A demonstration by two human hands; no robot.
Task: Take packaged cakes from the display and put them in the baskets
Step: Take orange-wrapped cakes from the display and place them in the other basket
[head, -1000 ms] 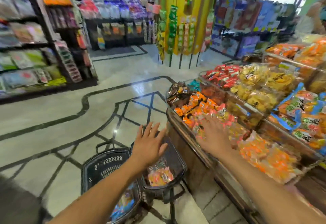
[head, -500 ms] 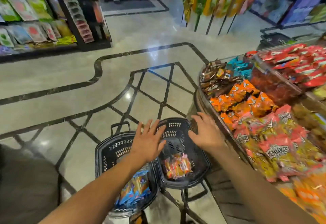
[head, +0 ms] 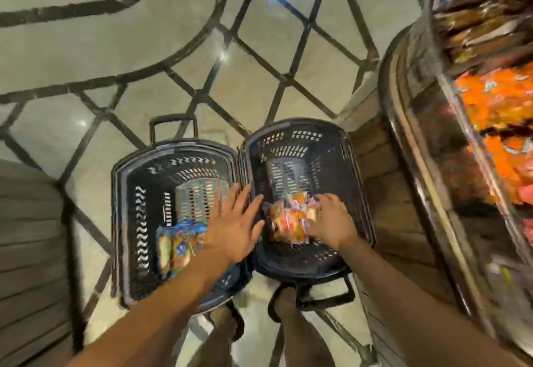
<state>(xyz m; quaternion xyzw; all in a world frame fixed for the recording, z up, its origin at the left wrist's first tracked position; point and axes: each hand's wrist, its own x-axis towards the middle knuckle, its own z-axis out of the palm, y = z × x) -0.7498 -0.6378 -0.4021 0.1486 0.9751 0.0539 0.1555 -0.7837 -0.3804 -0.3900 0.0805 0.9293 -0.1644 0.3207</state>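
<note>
R hand (head: 331,219), at the display (head: 490,107) a sec ago, now on orange cake pkts (head: 291,219) in right basket (head: 300,124): another drop-off, grip unclear; L hand (head: 233,222) open.

We look down on a brightly, evenly lit scene. Small white glints on the glossy floor (head: 86,49) point to light from above, and shadows are faint. Motion blur softens everything, worst at the right edge, where the display (head: 490,112) dissolves into orange streaks. The wide lens bows the floor's dark lines. Blur hides from us how the right hand (head: 331,222) sets its fingers.
</note>
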